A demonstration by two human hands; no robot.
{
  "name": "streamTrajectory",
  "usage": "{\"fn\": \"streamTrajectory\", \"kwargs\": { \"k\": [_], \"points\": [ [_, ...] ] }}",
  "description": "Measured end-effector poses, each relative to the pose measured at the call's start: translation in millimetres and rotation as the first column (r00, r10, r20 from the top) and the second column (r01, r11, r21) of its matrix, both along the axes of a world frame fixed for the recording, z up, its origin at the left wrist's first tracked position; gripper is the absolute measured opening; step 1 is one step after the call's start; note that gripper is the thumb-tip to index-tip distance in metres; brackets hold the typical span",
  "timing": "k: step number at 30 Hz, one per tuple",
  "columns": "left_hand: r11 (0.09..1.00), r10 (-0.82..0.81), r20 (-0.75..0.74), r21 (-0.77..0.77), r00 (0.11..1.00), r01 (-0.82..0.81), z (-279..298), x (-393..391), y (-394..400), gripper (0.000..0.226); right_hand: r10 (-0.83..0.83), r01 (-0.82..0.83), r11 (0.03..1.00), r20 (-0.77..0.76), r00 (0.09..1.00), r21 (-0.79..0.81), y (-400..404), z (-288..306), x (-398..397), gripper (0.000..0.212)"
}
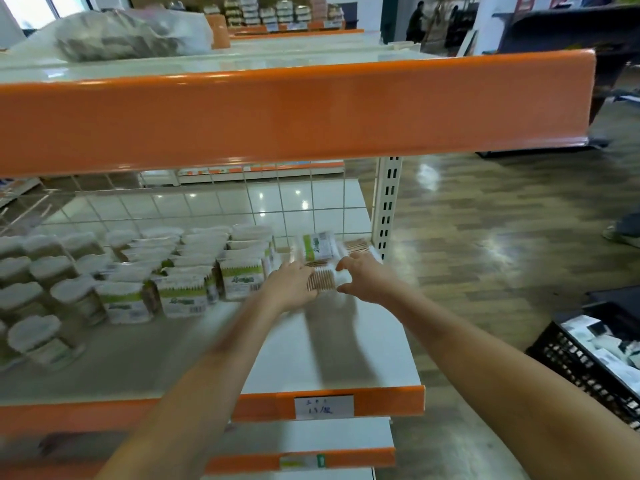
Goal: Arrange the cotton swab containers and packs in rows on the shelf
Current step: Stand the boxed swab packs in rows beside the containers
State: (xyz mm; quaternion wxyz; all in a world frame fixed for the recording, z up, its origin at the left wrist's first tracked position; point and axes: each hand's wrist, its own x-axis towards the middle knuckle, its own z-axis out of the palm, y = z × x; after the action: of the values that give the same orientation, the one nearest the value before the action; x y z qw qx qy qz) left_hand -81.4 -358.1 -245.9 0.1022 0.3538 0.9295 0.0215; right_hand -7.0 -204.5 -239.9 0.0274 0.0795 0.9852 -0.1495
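1. The shelf (311, 355) is a pale board with an orange front lip and a handwritten price tag (323, 406); a wire grid backs it, and a second orange-edged shelf hangs close overhead. The floor beyond is glossy wood-patterned plank, and more stocked shelving stands far back in the shop.
2. The right end of the board stops at a slotted white upright (388, 202). From the packs forward to the lip the board lies bare. A black crate (568, 358) of white packets sits on the floor to the right.
3. Round-lidded containers (52, 289) fill the left part of the shelf in rows; green-labelled packs (183, 296) stand beside them toward the middle.
4. Both hands reach to the back right. The left hand (291, 289) and right hand (367, 278) grip one swab pack (322, 282) between them, fingers curled at either end, with another pack (318, 247) lying just behind it. Motion blur softens it all.
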Motion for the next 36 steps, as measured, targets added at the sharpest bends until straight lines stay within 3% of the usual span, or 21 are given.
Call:
{"fn": "streamTrajectory", "kwargs": {
  "k": [10,17,23,27,32,34,36],
  "points": [
    [0.999,0.040,0.057,0.012,0.998,-0.041,-2,4,-6,0.073,-0.003,0.009,0.995,0.054,0.999,-0.102,5,-12,-7,0.051],
    [0.980,0.148,0.142,0.113,0.979,-0.164,-9,14,-5,0.081,-0.102,0.115,0.924,0.055,0.993,-0.363,-2,-19,-10,0.047],
    [0.950,0.182,0.160,0.227,0.970,-0.216,-13,23,-6,0.079,-0.233,0.235,0.755,0.086,0.969,-0.612,-5,-24,-8,0.046],
    [0.906,0.160,0.140,0.373,0.977,-0.202,-13,30,-10,0.080,-0.279,0.275,0.544,0.138,0.950,-0.793,-3,-25,-6,0.044],
    [0.835,0.100,0.002,0.543,0.995,-0.085,-2,38,-10,0.081,-0.217,0.201,0.314,0.136,0.967,-0.928,4,-17,0,0.030],
    [0.802,0.115,0.058,0.583,0.992,-0.127,0,42,-11,0.087,-0.207,0.160,0.232,0.113,0.972,-0.959,6,-13,5,0.025],
    [0.704,0.147,0.233,0.658,0.961,-0.266,1,48,-15,0.091,-0.212,0.128,0.187,0.087,0.973,-0.974,10,-11,12,0.023]
  ]
}}
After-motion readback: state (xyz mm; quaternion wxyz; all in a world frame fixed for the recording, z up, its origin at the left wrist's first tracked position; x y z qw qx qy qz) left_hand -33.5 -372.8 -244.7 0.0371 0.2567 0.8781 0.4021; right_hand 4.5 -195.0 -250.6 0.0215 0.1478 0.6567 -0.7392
